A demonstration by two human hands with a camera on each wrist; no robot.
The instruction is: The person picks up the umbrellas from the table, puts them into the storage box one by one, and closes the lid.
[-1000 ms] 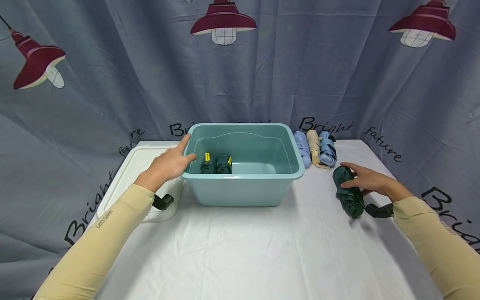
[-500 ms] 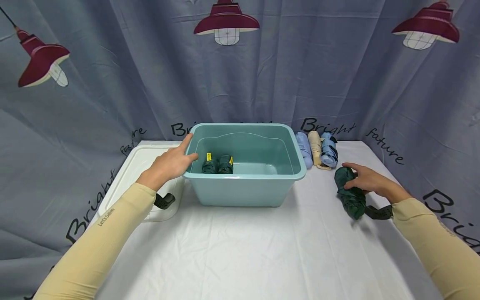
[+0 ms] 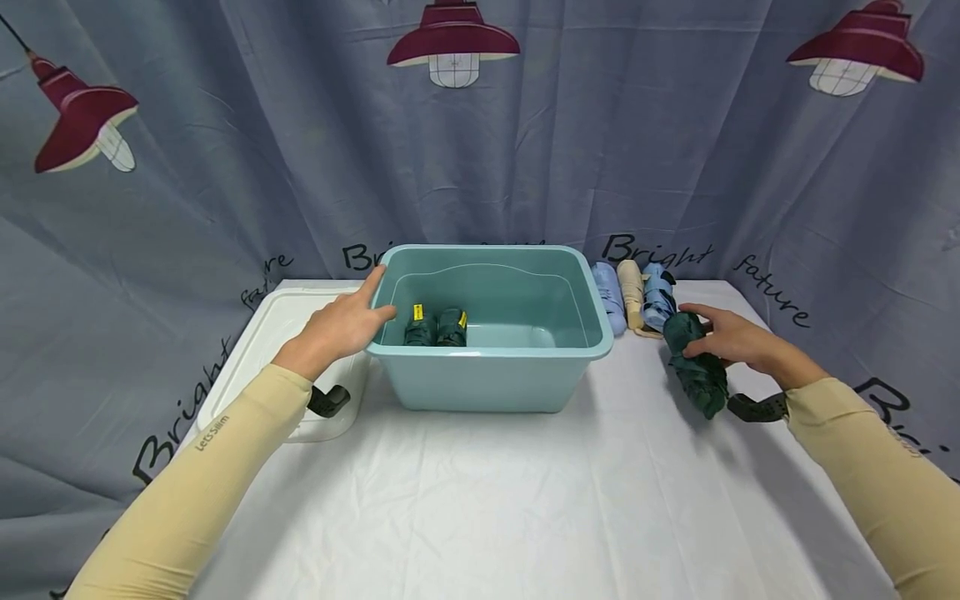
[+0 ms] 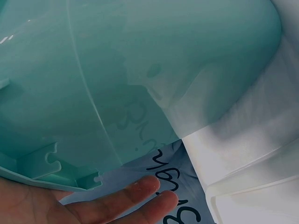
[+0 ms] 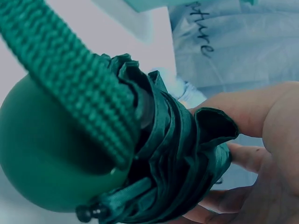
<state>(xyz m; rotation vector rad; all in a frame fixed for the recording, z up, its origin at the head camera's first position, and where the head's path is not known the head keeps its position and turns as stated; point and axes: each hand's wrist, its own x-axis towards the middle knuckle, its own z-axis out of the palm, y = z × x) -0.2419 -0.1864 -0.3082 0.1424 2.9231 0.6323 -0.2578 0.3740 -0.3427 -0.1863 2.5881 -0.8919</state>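
My right hand (image 3: pixel 738 340) grips a folded dark green compact umbrella (image 3: pixel 697 379) at the table's right side. Its shadow falls apart from it, so it is held a little above the cloth. In the right wrist view the umbrella's rounded handle end (image 5: pixel 51 154) and woven wrist strap (image 5: pixel 70 79) face the camera, and the fingers lie round the bunched fabric. My left hand (image 3: pixel 333 329) rests on the left rim of a teal plastic bin (image 3: pixel 480 383), fingers stretched out. Two dark green folded umbrellas (image 3: pixel 452 329) with yellow tags stand inside, lower parts hidden by the front wall.
Right of the bin lie a lilac-blue folded umbrella (image 3: pixel 609 298), a beige one (image 3: pixel 631 293) and a light blue one (image 3: pixel 658 296). A white lid (image 3: pixel 277 350) lies left of the bin, partly under my left arm. A grey-blue curtain (image 3: pixel 480 150) hangs behind the table.
My right hand has taken a firmer hold of the green umbrella and raised it slightly, away from me. The left hand stays at the bin's rim.
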